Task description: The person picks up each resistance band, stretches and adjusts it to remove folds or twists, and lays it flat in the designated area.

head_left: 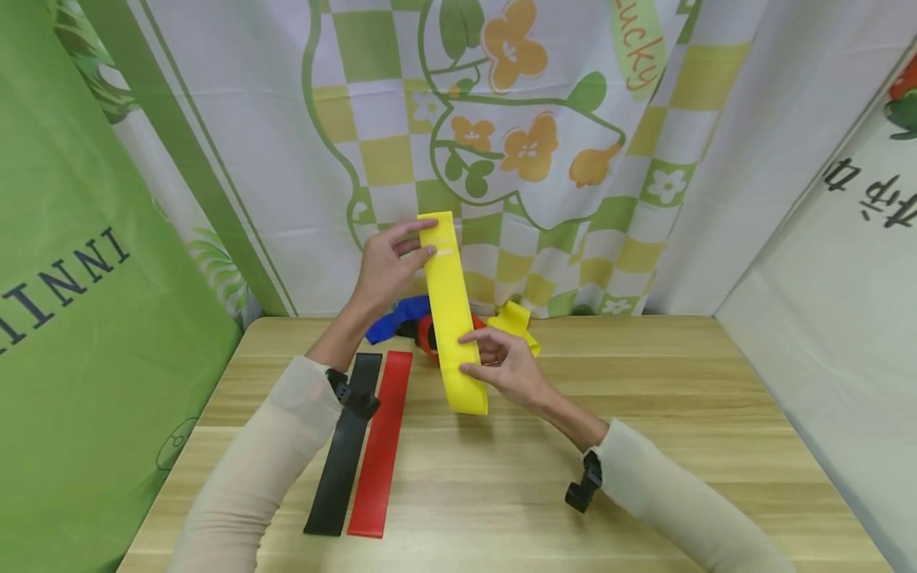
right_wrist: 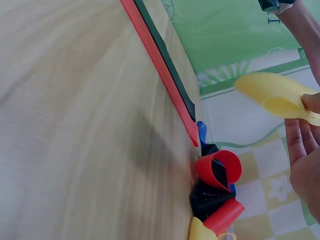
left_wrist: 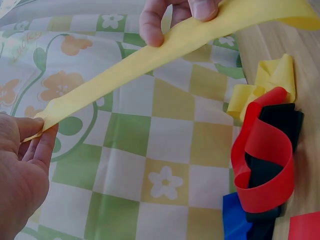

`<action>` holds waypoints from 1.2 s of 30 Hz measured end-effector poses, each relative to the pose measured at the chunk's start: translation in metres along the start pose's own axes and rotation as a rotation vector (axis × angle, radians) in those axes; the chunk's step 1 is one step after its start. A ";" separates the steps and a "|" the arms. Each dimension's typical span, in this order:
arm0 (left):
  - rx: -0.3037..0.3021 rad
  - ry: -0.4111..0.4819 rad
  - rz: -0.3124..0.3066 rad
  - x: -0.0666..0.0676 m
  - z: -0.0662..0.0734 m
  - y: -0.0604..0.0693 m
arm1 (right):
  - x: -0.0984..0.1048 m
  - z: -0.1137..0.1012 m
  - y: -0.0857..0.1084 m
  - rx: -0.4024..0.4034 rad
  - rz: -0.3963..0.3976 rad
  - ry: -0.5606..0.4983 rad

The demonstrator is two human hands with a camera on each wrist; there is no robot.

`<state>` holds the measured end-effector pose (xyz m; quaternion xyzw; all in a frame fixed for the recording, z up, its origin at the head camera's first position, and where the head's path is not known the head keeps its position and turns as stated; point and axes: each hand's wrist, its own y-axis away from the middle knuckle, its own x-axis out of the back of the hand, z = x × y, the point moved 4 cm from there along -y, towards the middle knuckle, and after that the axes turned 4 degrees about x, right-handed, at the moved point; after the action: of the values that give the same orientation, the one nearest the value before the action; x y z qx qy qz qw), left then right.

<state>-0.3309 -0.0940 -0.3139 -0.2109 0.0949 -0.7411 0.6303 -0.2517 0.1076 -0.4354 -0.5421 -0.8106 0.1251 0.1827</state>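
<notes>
the left hand (head_left: 387,267) pinches the upper end of a yellow elastic band (head_left: 447,302) between thumb and fingers, and the right hand (head_left: 512,370) pinches the same band by its edge, nearer the lower end. the band is held up, slanting, above the back part of the counter (head_left: 501,493), with small white print near its top. a flat black band (head_left: 340,461) and a flat red band (head_left: 378,461) lie side by side toward the counter's left edge. by the back edge sits a heap: a looped red band (left_wrist: 265,197), a bunched black band (left_wrist: 265,172), a crumpled yellow band (left_wrist: 275,77) and a blue band (head_left: 401,317)
</notes>
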 end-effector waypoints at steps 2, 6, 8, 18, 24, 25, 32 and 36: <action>0.021 -0.004 -0.006 0.000 -0.003 0.002 | -0.001 0.001 0.005 -0.025 -0.002 0.006; 0.068 -0.019 -0.023 0.000 -0.011 0.009 | -0.003 0.003 0.016 -0.060 -0.013 0.015; 0.095 -0.025 -0.029 -0.001 -0.016 0.013 | -0.005 0.005 0.022 -0.065 -0.031 0.017; 0.221 -0.012 -0.081 0.000 -0.044 0.030 | -0.018 0.008 0.051 -0.171 -0.158 0.036; 0.268 -0.027 -0.130 0.002 -0.059 0.041 | -0.034 0.010 0.069 -0.267 -0.202 -0.034; 0.280 -0.031 -0.136 0.003 -0.063 0.043 | -0.037 0.010 0.072 -0.287 -0.203 -0.048; 0.404 -0.010 -0.149 0.004 -0.095 0.060 | -0.060 0.015 0.088 -0.410 -0.200 -0.121; 0.468 0.002 -0.184 0.007 -0.111 0.070 | -0.071 0.016 0.095 -0.459 -0.199 -0.153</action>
<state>-0.3175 -0.1283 -0.4403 -0.0661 -0.0982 -0.7974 0.5917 -0.1545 0.0777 -0.4991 -0.4758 -0.8786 -0.0401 0.0044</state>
